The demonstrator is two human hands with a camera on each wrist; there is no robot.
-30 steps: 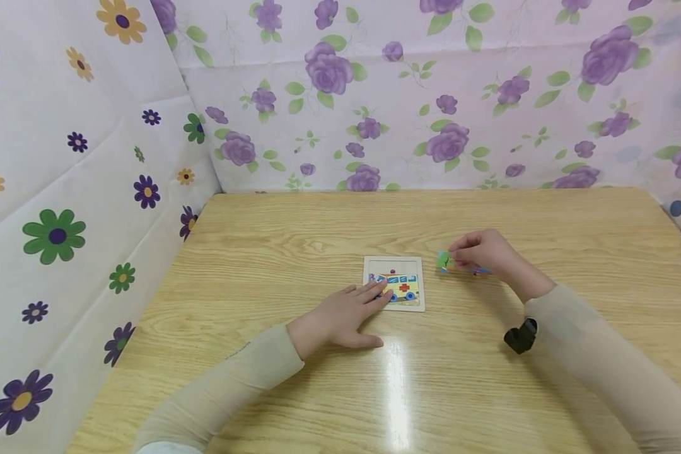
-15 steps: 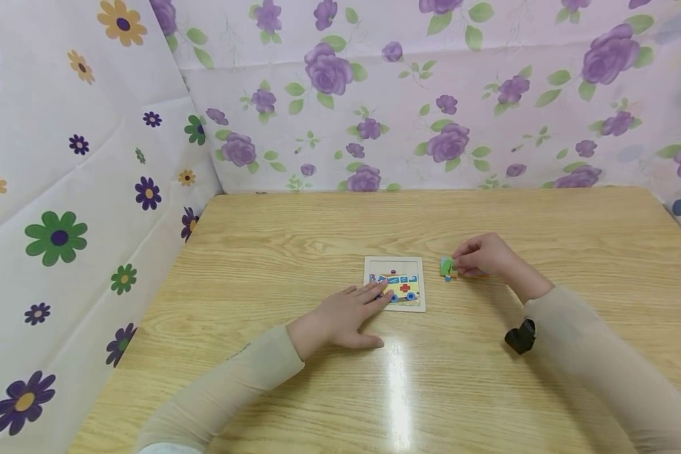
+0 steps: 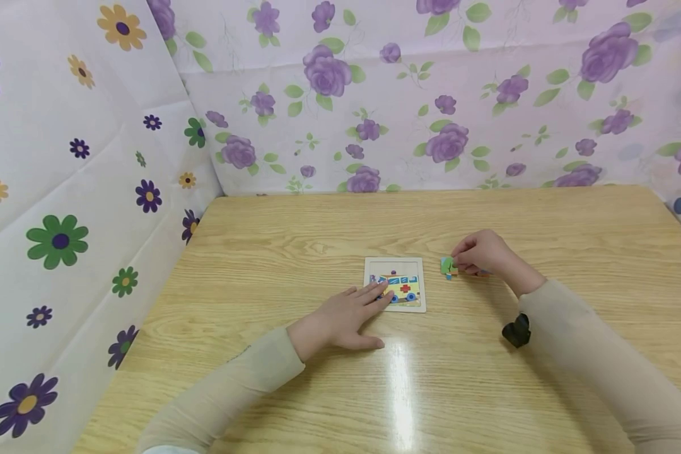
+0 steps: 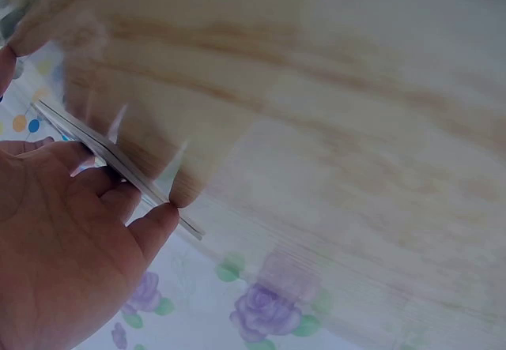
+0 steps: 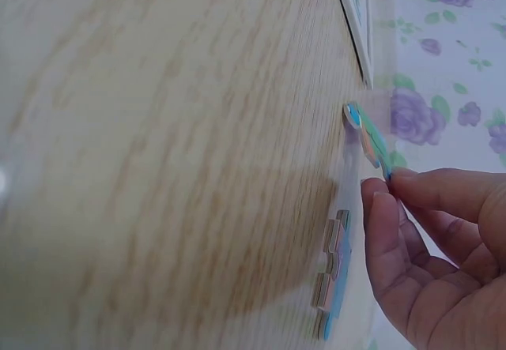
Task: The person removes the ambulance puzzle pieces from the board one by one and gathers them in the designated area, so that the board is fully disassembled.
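Note:
A small square jigsaw board (image 3: 404, 260) with a pale frame lies mid-table, its lower part filled with a yellow ambulance picture (image 3: 404, 289). My left hand (image 3: 346, 318) rests on the board's left side, fingers spread, fingertips over the ambulance's rear; the left wrist view shows them at the board's thin edge (image 4: 118, 164). To the right of the board, my right hand (image 3: 485, 255) pinches a green and blue jigsaw piece (image 3: 447, 265) between thumb and fingers. In the right wrist view that piece (image 5: 368, 133) is tilted, close over the table.
More jigsaw pieces (image 5: 336, 263) lie on the table under my right hand, mostly hidden from the head view. The wood-grain table (image 3: 295, 239) meets a flowered cloth (image 3: 329, 126) at the back and another cloth (image 3: 91, 252) on the left. A black device (image 3: 516, 330) sits at my right wrist.
The pinched piece has turned and shifted slightly to the right and toward me, with my right hand. My left hand and the board have stayed in place.

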